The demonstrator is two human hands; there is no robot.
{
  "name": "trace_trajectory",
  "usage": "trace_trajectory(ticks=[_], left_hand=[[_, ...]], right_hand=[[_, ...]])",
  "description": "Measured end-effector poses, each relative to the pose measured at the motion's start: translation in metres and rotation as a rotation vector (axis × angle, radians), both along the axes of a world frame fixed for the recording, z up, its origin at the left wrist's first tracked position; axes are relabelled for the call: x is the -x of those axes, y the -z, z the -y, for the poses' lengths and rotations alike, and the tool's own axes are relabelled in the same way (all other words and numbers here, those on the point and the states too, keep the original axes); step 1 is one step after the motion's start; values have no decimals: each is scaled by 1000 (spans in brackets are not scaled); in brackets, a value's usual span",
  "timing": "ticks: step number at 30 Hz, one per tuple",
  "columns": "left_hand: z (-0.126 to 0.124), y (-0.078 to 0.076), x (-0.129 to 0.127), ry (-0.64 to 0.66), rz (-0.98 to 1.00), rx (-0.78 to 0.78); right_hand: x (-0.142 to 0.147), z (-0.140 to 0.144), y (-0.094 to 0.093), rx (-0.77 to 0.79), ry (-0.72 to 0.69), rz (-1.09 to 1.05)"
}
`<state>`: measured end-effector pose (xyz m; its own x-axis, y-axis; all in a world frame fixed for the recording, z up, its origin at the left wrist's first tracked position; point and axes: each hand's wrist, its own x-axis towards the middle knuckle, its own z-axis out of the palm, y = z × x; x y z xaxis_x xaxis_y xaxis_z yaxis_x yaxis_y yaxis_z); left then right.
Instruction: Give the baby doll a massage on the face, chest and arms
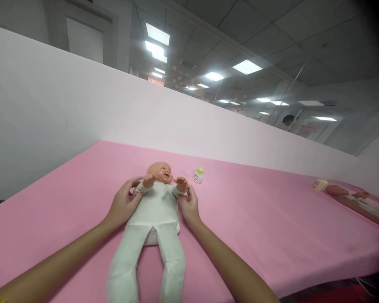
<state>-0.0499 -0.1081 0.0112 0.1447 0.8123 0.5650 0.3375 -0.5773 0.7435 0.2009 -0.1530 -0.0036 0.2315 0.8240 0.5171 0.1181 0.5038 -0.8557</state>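
Note:
A baby doll (pixel 154 210) in a white one-piece suit lies on its back on the pink table cover (pixel 249 219), head pointing away from me. My left hand (pixel 124 204) cups the doll's side under its raised arm. My right hand (pixel 188 206) holds the other side, fingers against the sleeve. Both of the doll's small hands are lifted near its chin. The white legs of the suit stretch toward me.
A small white bottle with a green cap (pixel 198 175) stands just right of the doll's head. A white partition wall (pixel 82 109) runs behind the table. At far right lie another doll (pixel 350 195) and a pale bottle (pixel 318 184), with another person's arm beside them.

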Motion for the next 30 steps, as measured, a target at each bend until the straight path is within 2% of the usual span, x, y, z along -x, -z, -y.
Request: trace_trajectory(ticks=[5, 10, 13, 17, 30], left_hand=[[-4, -1, 1, -83, 139, 113], [-10, 1, 2, -76, 208, 153], [-11, 2, 3, -45, 131, 84], [-10, 5, 2, 69, -52, -58], [-9, 2, 4, 102, -125, -64]], right_hand=[[-3, -6, 4, -7, 88, -131], [0, 0, -1, -37, 33, -67], [1, 6, -4, -123, -17, 156], [-1, 6, -4, -239, -10, 431], [-2, 4, -3, -245, 10, 432]])
